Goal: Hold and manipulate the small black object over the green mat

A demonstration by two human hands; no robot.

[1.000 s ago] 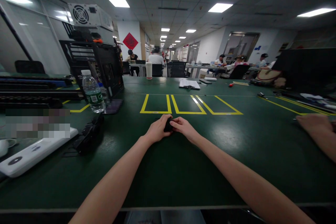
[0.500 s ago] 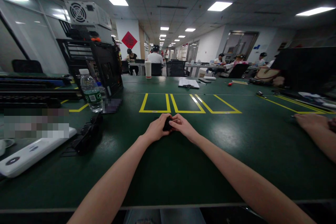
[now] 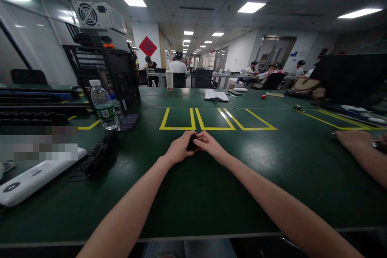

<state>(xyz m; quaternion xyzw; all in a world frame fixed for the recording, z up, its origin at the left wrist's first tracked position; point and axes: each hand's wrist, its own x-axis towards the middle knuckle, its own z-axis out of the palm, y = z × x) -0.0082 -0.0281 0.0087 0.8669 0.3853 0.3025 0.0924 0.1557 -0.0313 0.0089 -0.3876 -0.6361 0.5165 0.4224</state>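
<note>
A small black object (image 3: 191,143) sits between my two hands, just above or on the green table (image 3: 193,197); its kind I cannot make out. My left hand (image 3: 180,146) is closed around its left side, with the thumb below and the fingers over the top. From the right, my right hand (image 3: 208,144) pinches the same object, thumb and fingertips against it. Both hands meet at the fingertips and hide most of the object. Just beyond them, yellow tape outlines (image 3: 177,128) mark the table top.
On the left stand a water bottle (image 3: 103,105), an open black computer case (image 3: 121,76), a white power strip (image 3: 42,177) and a black strapped item (image 3: 98,155). Farther back are a clipboard (image 3: 216,96) and a white cup (image 3: 169,80). Another person's hand (image 3: 353,139) rests at the right.
My hands keep almost the same grip on the black object. The view has shifted very slightly. At the right, the other person's hand has moved a little.
</note>
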